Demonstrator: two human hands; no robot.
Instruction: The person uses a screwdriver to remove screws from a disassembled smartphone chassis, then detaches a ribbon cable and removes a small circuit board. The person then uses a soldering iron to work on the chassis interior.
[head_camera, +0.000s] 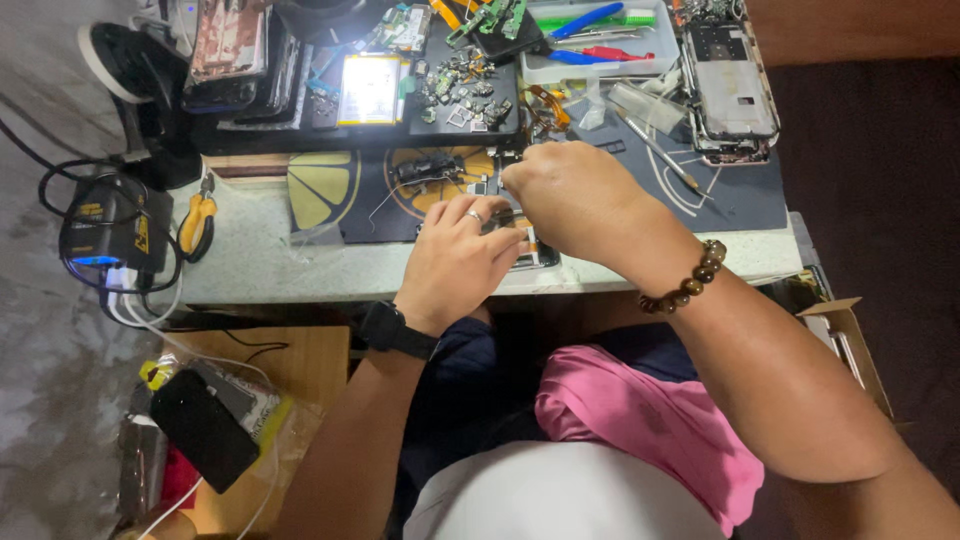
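My left hand (455, 262), with a ring and a black wrist band, rests fingers curled on a small opened device (535, 252) lying on the dark work mat (740, 195) at the table's near edge. My right hand (570, 195), with a brown bead bracelet on the wrist, is closed just above it, fingertips pinched at the same spot. The hands hide most of the device and whatever the right fingers pinch. A small black part (428, 168) lies on the mat just beyond the left hand.
Yellow-handled pliers (197, 222) and a black power unit (105, 225) with cables sit left. Behind are a tray of small parts (462, 85), a white tray of tools (598, 40), an opened phone frame (735, 95) and a screwdriver (660, 155). A cardboard box (845, 345) stands lower right.
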